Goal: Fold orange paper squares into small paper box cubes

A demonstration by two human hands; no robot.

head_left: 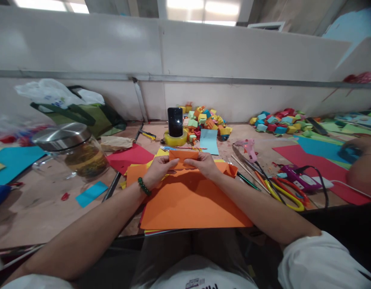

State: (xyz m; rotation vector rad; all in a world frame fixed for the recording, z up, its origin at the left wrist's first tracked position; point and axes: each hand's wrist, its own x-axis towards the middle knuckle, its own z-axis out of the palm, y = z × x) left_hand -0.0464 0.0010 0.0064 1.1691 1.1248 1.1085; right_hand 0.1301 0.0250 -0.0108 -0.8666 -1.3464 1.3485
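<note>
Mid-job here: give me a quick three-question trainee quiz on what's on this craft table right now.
1. True or false: both hands, left hand and right hand, pinch the small folded orange paper piece.
2. What does the black phone stand in?
3. The yellow-handled scissors lie on which side of the large orange paper sheet: A left, B right?

Key: 1 true; 2 a yellow tape roll; 3 B.
</note>
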